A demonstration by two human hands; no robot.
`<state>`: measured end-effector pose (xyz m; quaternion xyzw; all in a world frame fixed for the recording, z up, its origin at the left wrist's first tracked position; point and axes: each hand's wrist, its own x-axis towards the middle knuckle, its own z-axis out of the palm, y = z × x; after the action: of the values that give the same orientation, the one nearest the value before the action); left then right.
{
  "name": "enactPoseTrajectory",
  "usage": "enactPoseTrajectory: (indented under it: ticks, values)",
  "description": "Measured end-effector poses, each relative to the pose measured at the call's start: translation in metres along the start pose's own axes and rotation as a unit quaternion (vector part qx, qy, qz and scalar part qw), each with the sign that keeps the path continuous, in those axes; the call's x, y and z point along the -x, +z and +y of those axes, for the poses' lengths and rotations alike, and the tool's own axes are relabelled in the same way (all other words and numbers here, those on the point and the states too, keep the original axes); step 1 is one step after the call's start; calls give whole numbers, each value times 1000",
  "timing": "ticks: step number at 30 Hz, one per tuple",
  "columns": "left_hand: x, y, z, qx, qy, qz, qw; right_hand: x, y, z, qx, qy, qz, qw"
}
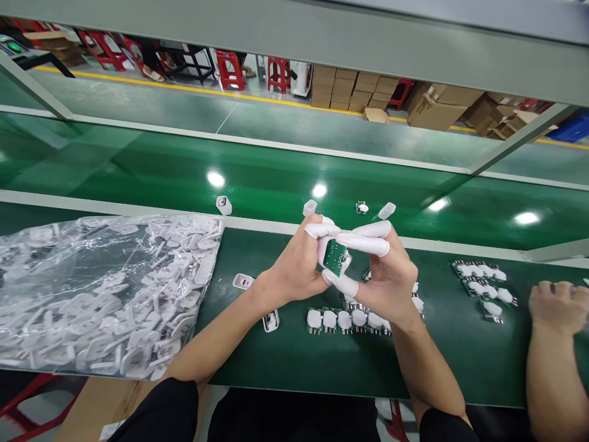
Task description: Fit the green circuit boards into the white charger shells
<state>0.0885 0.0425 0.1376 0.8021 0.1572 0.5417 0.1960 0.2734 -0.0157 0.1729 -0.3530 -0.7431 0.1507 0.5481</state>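
Observation:
Both hands meet over the green bench, white covers on some of their fingertips. Between them is a small green circuit board (334,256), tilted, with its solder side facing me. My left hand (297,258) is closed on the board's left side. From the right, my right hand (391,273) pinches it with thumb and fingers; part of a white piece shows behind the board. Below the hands lie rows of circuit boards with white tops (329,319), partly hidden by my right forearm. Two white plastic pieces lie by my left forearm, an upper one (243,281) and a lower one (271,321).
A clear plastic bag (110,288) full of white plastic parts covers the bench's left. Beyond the bench edge, a green surface carries white housings (224,205) and a loose board (362,208). More boards (483,282) lie at right, near another person's hand (558,307).

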Motion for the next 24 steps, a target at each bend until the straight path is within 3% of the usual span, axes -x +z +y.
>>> enactPoseTrajectory:
  ticks: [5,10,13,16,19,24]
  values:
    - [0,6,4,65,-60,10,996,-2,0,-5,15,-2,0,1000]
    - [8,23,10,242,-176,-1,954,-4,4,-8,36,35,9,999]
    - [12,23,7,237,-188,-19,953,-4,4,-8,5,29,47,998]
    - [7,5,-1,157,-210,-33,965,-5,-3,-7,-88,31,110,990]
    - [-3,-25,-15,108,-260,33,959,-5,-17,0,-173,88,138,971]
    - [-13,-83,-44,33,-266,199,943,-7,-18,29,-278,251,11,927]
